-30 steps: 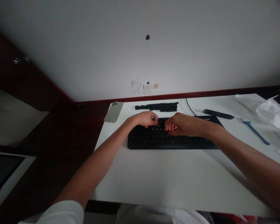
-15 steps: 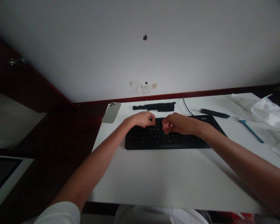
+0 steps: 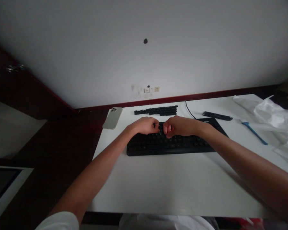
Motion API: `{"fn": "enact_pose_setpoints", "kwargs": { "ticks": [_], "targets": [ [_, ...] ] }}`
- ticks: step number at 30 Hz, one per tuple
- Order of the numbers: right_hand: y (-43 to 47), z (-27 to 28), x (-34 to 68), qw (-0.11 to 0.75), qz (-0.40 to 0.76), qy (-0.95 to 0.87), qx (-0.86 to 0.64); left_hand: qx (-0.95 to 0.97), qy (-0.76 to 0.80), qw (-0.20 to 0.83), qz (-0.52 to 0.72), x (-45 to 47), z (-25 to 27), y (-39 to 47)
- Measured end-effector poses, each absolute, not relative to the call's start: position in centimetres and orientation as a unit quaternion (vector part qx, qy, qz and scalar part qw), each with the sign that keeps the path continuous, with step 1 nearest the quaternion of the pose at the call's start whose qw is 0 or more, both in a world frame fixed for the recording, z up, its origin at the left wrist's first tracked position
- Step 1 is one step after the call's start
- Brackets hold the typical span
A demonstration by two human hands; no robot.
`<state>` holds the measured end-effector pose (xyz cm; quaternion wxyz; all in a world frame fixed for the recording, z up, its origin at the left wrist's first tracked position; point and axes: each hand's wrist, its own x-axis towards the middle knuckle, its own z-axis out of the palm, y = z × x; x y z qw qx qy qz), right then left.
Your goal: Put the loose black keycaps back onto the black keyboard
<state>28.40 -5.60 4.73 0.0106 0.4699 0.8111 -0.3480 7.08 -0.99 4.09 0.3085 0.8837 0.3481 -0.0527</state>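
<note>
A black keyboard [image 3: 168,150] lies on the white table in front of me. Over its upper rows is my left hand [image 3: 147,125], fingers curled with the fingertips pressed together. Close beside it my right hand [image 3: 175,126] is also closed, thumb and fingers pinched above the keys. What either hand pinches is hidden or too small to name. Behind the keyboard, loose black keycaps [image 3: 162,111] are lined up in rows.
A phone [image 3: 113,118] lies at the table's left back corner. To the right are a long black strip-like object [image 3: 217,116], a blue tool [image 3: 255,133] and crumpled white plastic [image 3: 273,115]. A cable [image 3: 189,110] runs from the keyboard towards the wall.
The whole view has shifted slightly. My two hands remain closed over the upper keys, with the fingers only slightly changed in position.
</note>
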Motion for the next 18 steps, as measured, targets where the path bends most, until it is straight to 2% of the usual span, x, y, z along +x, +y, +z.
{"fn": "enact_pose_setpoints", "kwargs": {
  "ticks": [5,12,18],
  "targets": [
    [-6.1,5.8,27.4,0.065,-0.286,0.798,0.527,0.901,0.348,0.255,-0.035,7.4,3.5,-0.9],
    [-7.4,7.7,25.5,0.142,-0.181,0.78,0.583,0.868,0.387,0.303,-0.062,7.7,3.4,-0.5],
    [-7.6,7.7,24.9,0.148,-0.175,0.779,0.584,0.864,0.394,0.309,-0.061,7.6,3.3,-0.4]
  ]
}}
